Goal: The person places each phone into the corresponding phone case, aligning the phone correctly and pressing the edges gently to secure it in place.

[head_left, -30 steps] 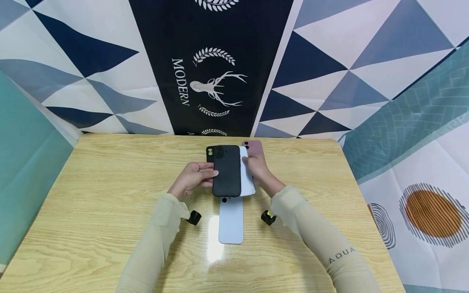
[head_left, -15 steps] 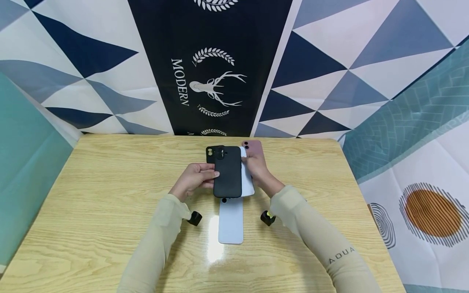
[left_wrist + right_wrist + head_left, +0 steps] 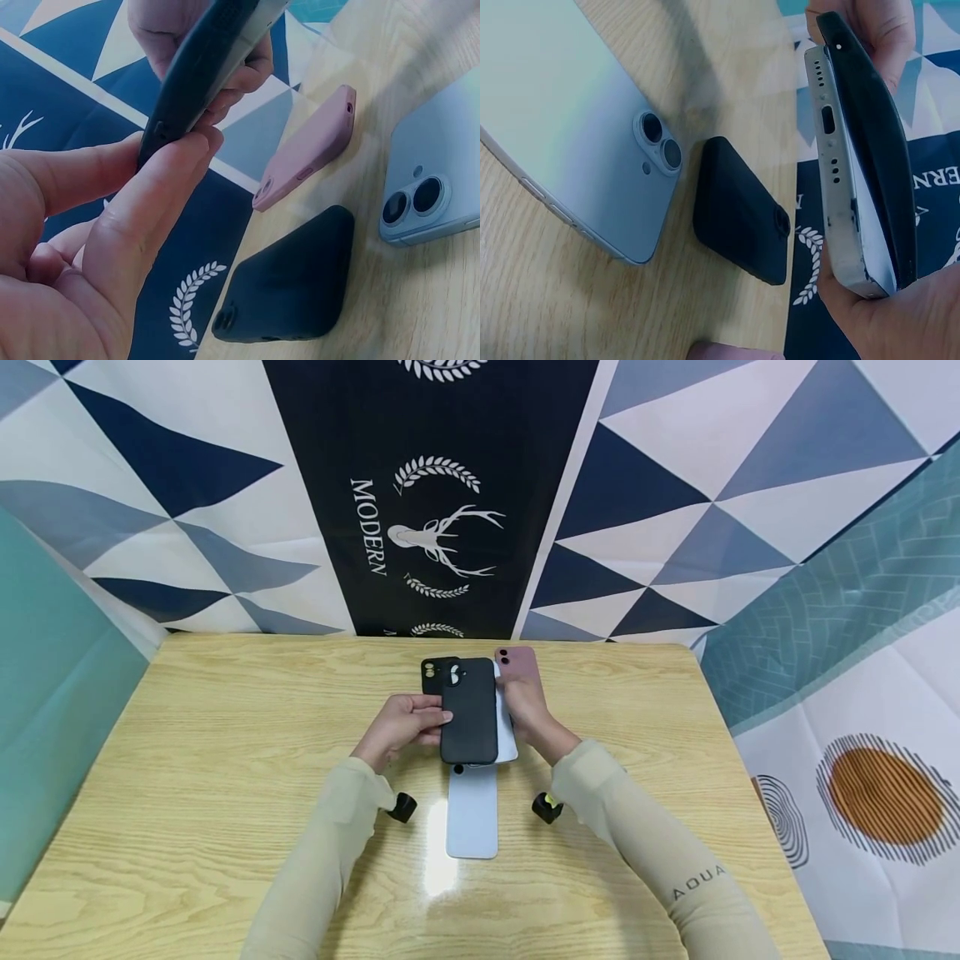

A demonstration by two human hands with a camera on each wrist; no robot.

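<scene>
Step in hand is prob. fitting a pale phone (image 3: 507, 747) & a black case (image 3: 471, 722) together, going by the overlap; both are held off the wood-grain table (image 3: 225, 735), about mid, toward the far edge, phone under case & offset to the right. L hand (image 3: 401, 724) pinches the case's left edge, thumb on top; R hand (image 3: 527, 703) grips the phone's right side; can't tell if it presses the case too. To do it well: get the full outlines parallel 1st, as they look a bit skewed; then bed one long side before flexing the other lip over, b/c the right-wrist view shows a wedge gap; corners next, one at a time w/ thumbs; last, check the camera hole (image 3: 456, 674), as white shows thru only part of it. Don't twist the shell hard. Count, big to small: 1 table; 2 sleeves (image 3: 322, 852); 2 hands; 2 pale phones, i.e. the held one + a near phone (image 3: 472, 818) lying flat; 2 black cases, i.e. the held one + a spare case (image 3: 437, 680) far left; 1 pink item (image 3: 527, 664) far right, phone or case, can't tell; 2 small black wrist units (image 3: 403, 808), 1 per arm.
</scene>
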